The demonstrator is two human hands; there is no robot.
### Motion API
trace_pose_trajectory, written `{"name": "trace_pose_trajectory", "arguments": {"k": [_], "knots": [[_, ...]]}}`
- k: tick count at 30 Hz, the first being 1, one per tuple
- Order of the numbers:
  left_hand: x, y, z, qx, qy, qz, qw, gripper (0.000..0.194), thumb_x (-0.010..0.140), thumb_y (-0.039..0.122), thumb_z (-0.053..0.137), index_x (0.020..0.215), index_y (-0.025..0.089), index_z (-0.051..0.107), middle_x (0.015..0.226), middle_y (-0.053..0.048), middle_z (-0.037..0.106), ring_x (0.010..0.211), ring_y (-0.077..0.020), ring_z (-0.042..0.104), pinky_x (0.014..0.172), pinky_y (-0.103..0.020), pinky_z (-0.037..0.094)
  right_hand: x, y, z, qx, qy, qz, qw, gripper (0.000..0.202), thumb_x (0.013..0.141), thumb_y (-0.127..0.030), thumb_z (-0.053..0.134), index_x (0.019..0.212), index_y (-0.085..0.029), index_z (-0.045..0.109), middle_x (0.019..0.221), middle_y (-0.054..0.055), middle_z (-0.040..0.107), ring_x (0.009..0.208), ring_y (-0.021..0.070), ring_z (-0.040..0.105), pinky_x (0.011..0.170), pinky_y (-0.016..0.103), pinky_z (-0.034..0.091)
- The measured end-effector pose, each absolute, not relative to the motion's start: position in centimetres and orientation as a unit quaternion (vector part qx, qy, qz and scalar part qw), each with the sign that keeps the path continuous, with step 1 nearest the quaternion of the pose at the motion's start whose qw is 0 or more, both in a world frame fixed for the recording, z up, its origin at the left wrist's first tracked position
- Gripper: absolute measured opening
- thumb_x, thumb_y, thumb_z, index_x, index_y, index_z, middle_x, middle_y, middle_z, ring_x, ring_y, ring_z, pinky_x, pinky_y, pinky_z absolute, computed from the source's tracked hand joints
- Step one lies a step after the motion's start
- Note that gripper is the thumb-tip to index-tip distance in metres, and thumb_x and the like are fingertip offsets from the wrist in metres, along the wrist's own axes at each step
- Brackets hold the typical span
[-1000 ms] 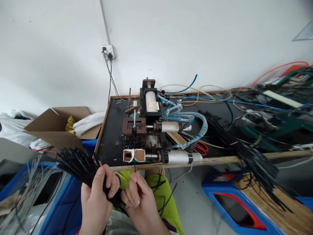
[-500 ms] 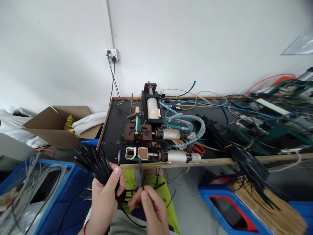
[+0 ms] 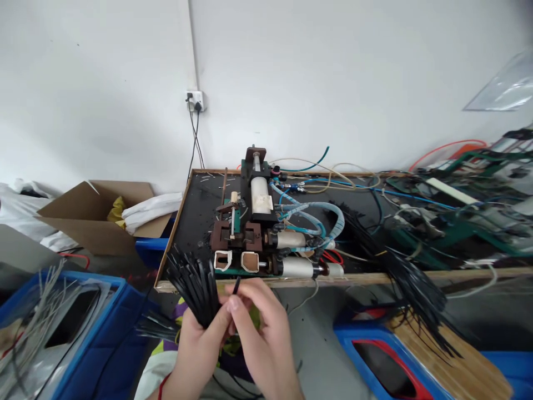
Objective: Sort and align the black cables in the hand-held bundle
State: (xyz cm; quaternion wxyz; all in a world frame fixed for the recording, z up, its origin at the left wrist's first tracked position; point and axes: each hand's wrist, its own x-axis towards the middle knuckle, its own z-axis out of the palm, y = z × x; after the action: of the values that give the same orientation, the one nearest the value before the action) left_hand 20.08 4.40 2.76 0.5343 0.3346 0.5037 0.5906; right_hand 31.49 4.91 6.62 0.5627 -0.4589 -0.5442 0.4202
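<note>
A thick bundle of black strips (image 3: 195, 286) fans up out of my left hand (image 3: 202, 344), whose fingers are wrapped round it. Close against it, my right hand (image 3: 262, 328) pinches one black strip (image 3: 236, 285), its short end showing above the fingertips. The thumbs of both hands nearly meet. Just beyond the hands, at the table's front edge, sits a pneumatic fixture with two white-edged jaws (image 3: 236, 261) standing apart. Behind them are brown clamp blocks (image 3: 236, 236) and a white cylinder (image 3: 261, 194). The lower parts of the fingers are partly hidden.
Another black bundle (image 3: 412, 278) hangs over the table edge (image 3: 375, 278) on the right. Blue bins stand at the left (image 3: 100, 333) and right (image 3: 353, 339). An open cardboard box (image 3: 79, 228) is at the left. Air hoses (image 3: 328, 214) curl beside the cylinders.
My right hand has moved up beside my left hand, with the strip in its pinch. The bundle has shifted right and tilts more upright. The gap between the white-edged jaws looks wider.
</note>
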Motion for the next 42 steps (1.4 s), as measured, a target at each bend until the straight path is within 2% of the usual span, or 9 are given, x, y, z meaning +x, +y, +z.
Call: {"name": "trace_pose_trajectory", "arguments": {"k": [3, 8, 10, 12, 15, 22, 27, 32, 42], "knots": [[19.9, 4.4, 2.8, 0.343, 0.507, 0.589, 0.528, 0.039, 0.074, 0.051, 0.086, 0.071, 0.015, 0.07, 0.051, -0.003, 0.061, 0.04, -0.0138, 0.05, 0.038, -0.024, 0.04, 30.0, 5.5, 5.9, -0.429, -0.46, 0.478, 0.613, 0.021, 0.095, -0.037, 0.069, 0.079, -0.023, 0.075, 0.085, 0.006, 0.066, 0.075, 0.0212, 0.061, 0.064, 0.03, 0.048], [19.1, 5.4, 2.8, 0.361, 0.498, 0.647, 0.45, 0.03, 0.087, 0.046, 0.076, 0.078, 0.018, 0.069, 0.061, -0.005, 0.07, 0.057, -0.0207, 0.066, 0.059, -0.03, 0.057, 29.9, 4.9, 4.4, -0.422, -0.355, 0.481, 0.681, 0.032, 0.097, -0.053, 0.061, 0.087, -0.024, 0.068, 0.068, 0.001, 0.061, 0.061, 0.0183, 0.057, 0.061, 0.031, 0.048], [19.0, 5.7, 2.6, 0.354, 0.492, 0.657, 0.449, 0.027, 0.09, 0.046, 0.074, 0.095, 0.02, 0.069, 0.052, 0.001, 0.062, 0.046, -0.0161, 0.058, 0.049, -0.025, 0.05, 29.9, 4.8, 4.2, -0.456, -0.386, 0.456, 0.66, 0.031, 0.101, -0.052, 0.056, 0.089, -0.025, 0.067, 0.056, -0.003, 0.055, 0.05, 0.0158, 0.049, 0.054, 0.029, 0.042], [19.1, 5.8, 2.3, 0.347, 0.489, 0.647, 0.472, 0.036, 0.089, 0.047, 0.075, 0.112, 0.02, 0.068, 0.045, 0.006, 0.053, 0.037, -0.0114, 0.045, 0.039, -0.02, 0.038, 30.0, 5.1, 4.2, -0.491, -0.459, 0.4, 0.624, 0.025, 0.101, -0.044, 0.058, 0.09, -0.025, 0.07, 0.059, -0.001, 0.06, 0.052, 0.0163, 0.053, 0.055, 0.029, 0.042], [19.4, 5.6, 2.0, 0.358, 0.501, 0.608, 0.501, 0.039, 0.084, 0.048, 0.079, 0.106, 0.016, 0.072, 0.042, 0.008, 0.047, 0.034, -0.0078, 0.038, 0.036, -0.017, 0.03, 30.6, 5.8, 4.2, -0.479, -0.577, 0.354, 0.559, 0.019, 0.099, -0.032, 0.061, 0.09, -0.024, 0.076, 0.074, 0.004, 0.072, 0.067, 0.0201, 0.066, 0.065, 0.03, 0.046], [19.2, 6.8, 3.8, 0.3, 0.472, 0.688, 0.463, 0.027, 0.085, 0.042, 0.08, 0.089, 0.017, 0.071, 0.041, 0.009, 0.043, 0.036, -0.0061, 0.036, 0.039, -0.017, 0.029, 31.3, 5.0, 1.6, -0.393, -0.527, 0.574, 0.489, 0.045, 0.099, -0.05, 0.059, 0.066, -0.023, 0.071, 0.057, 0.002, 0.066, 0.06, 0.02, 0.06, 0.064, 0.03, 0.041], [18.8, 8.0, 5.6, 0.268, 0.446, 0.716, 0.466, 0.031, 0.089, 0.038, 0.078, 0.111, 0.02, 0.068, 0.046, 0.011, 0.039, 0.038, -0.0062, 0.033, 0.039, -0.016, 0.028, 28.6, 4.8, -0.6, -0.213, -0.331, 0.743, 0.542, 0.05, 0.094, -0.064, 0.061, 0.067, -0.022, 0.063, 0.045, -0.004, 0.049, 0.041, 0.0129, 0.036, 0.051, 0.028, 0.028], [18.7, 8.1, 6.8, 0.247, 0.422, 0.756, 0.435, 0.022, 0.092, 0.031, 0.076, 0.108, 0.024, 0.063, 0.05, 0.011, 0.039, 0.04, -0.0068, 0.034, 0.04, -0.017, 0.032, 27.3, 6.1, -0.1, -0.135, -0.147, 0.762, 0.616, 0.038, 0.091, -0.052, 0.072, 0.068, -0.024, 0.061, 0.041, -0.01, 0.031, 0.047, 0.0141, 0.021, 0.056, 0.029, 0.028], [18.4, 7.6, 7.1, 0.253, 0.419, 0.761, 0.426, 0.024, 0.089, 0.03, 0.078, 0.106, 0.024, 0.062, 0.049, 0.012, 0.039, 0.039, -0.0071, 0.034, 0.041, -0.019, 0.033, 27.2, 7.2, 0.0, -0.09, -0.055, 0.809, 0.578, 0.027, 0.088, -0.036, 0.078, 0.069, -0.022, 0.063, 0.04, -0.011, 0.026, 0.05, 0.0136, 0.012, 0.061, 0.028, 0.03]]}}
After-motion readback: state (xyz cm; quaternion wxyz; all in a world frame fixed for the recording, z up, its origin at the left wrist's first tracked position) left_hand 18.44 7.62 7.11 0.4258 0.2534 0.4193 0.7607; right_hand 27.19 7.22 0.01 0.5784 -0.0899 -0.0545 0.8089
